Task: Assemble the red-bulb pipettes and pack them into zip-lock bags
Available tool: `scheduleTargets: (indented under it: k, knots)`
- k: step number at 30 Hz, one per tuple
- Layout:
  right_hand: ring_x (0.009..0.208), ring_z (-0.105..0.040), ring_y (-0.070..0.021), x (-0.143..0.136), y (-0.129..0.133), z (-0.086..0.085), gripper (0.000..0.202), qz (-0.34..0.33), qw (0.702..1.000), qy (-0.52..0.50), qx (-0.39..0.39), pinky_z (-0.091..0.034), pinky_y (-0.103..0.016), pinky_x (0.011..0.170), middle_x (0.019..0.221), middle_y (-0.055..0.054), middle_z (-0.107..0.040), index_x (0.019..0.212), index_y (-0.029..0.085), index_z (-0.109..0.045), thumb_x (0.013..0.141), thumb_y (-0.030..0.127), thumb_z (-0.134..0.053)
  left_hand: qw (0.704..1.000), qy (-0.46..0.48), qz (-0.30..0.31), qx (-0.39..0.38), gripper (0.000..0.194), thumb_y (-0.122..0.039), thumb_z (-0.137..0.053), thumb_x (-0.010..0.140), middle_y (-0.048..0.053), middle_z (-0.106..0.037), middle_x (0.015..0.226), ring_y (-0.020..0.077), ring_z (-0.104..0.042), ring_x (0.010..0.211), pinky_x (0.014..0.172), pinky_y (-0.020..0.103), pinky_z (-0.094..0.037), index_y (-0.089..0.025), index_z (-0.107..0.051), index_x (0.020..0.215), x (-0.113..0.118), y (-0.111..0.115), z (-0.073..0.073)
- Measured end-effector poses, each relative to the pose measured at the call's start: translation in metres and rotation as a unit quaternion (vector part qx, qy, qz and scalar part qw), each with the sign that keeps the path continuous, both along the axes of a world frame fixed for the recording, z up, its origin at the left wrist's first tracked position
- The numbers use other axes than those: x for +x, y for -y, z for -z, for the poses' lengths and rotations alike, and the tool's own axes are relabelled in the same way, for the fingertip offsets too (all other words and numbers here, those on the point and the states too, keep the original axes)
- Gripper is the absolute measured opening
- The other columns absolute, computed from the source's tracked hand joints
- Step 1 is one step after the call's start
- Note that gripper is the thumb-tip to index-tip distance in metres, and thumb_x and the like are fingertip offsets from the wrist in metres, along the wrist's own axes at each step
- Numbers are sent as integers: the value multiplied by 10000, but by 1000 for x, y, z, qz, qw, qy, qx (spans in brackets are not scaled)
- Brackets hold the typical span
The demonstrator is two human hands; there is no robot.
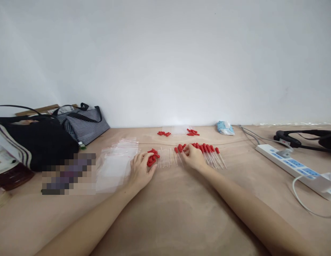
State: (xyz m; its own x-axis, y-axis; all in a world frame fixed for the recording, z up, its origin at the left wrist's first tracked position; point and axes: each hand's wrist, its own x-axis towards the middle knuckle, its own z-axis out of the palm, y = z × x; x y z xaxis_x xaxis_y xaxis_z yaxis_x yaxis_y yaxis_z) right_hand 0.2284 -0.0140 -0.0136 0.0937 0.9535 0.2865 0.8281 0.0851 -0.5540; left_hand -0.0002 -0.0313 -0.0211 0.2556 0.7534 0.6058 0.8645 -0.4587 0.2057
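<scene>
My left hand (140, 170) rests at a small pile of red rubber bulbs (152, 158), its thumb spread from the curved fingers, which lie against the pile's edge. Just right of the pile, thin clear glass tubes (164, 158) lie side by side in a row. My right hand (193, 156) is closed in a pinch on a red-bulbed dropper (180, 148); the fingers hide part of it. More droppers (209, 151), each a clear tube topped with a red bulb, are lined up beside and beyond that hand.
Clear zip bags (116, 165) overlap left of my left hand. Farther back lie more red bulbs (164, 133) and clear tubes (178, 131). A blue-and-white packet (225, 128) sits by the wall. At right is a power strip (290, 167) with cables; at left, a striped bag (86, 124) and black bag (53, 142).
</scene>
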Motion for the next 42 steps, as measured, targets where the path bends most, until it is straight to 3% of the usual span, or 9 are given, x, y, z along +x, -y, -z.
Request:
scheduleTargets:
  k: [3,11,16,24,29,31,33,38,42]
  knots:
    - [748,-591,-174,-8,-8,2,124,14,998,61,-5,-328,-277,690,763,-36,-657,822,172,-570,756,246,-495,999,-9,-33,-21,281,-250,-588,717,93,-530,1002,280,-460,935,791,416,-377,-177,-548,987,-5,-6,2]
    - [790,-583,-191,-23,-6,-3,254,2,990,141,-11,-267,-339,775,777,-47,-662,771,191,-611,800,368,-432,1000,-9,-15,1,236,-251,-534,778,72,-529,981,251,-473,935,802,388,-374,-223,-589,1006,-4,-18,2]
    - [807,-593,-239,-39,-11,-7,279,23,978,178,-104,-287,-377,774,841,-123,-657,806,151,-635,774,353,-446,1000,5,-19,-19,170,-265,-541,774,57,-563,926,243,-491,901,774,382,-385,-222,-640,905,-2,-30,-3]
    - [801,-601,-258,-50,-16,-8,268,26,976,189,-109,-271,-408,790,864,-162,-656,801,126,-641,794,285,-425,991,-78,105,-33,164,-194,-560,745,53,-553,935,223,-485,892,804,384,-387,-218,-668,866,5,-46,-14]
    - [815,-589,-265,-36,-1,-9,295,20,977,200,-79,-303,-376,756,871,-186,-636,858,78,-598,815,285,-392,985,-95,140,-24,113,-175,-564,755,59,-553,898,219,-494,856,786,391,-397,-203,-673,759,11,-51,-18]
    - [806,-580,-261,-24,10,-6,257,0,979,201,-32,-326,-350,714,854,-184,-623,862,72,-561,820,247,-377,985,-75,152,-18,133,-169,-525,788,61,-550,897,199,-503,835,773,364,-414,-187,-657,785,14,-47,-19]
    - [749,-570,-231,-9,22,0,209,-47,982,180,21,-345,-313,656,806,-154,-612,843,94,-520,831,209,-346,978,-35,203,-22,162,-165,-468,827,62,-547,906,175,-517,826,763,328,-433,-172,-630,836,16,-36,-20]
    - [683,-528,-174,27,51,21,168,-189,975,83,85,-387,-285,638,770,-77,-584,850,152,-469,862,198,-308,921,-22,366,-133,214,-137,-373,868,68,-568,998,143,-548,906,806,267,-439,-179,-578,912,14,7,-17]
    - [815,-535,-184,39,64,29,247,-222,967,68,107,-394,-318,723,891,-84,-584,1062,166,-478,864,180,-331,905,-12,388,-176,138,-174,-443,829,70,-596,982,153,-568,888,800,272,-449,-175,-571,879,13,29,-16]
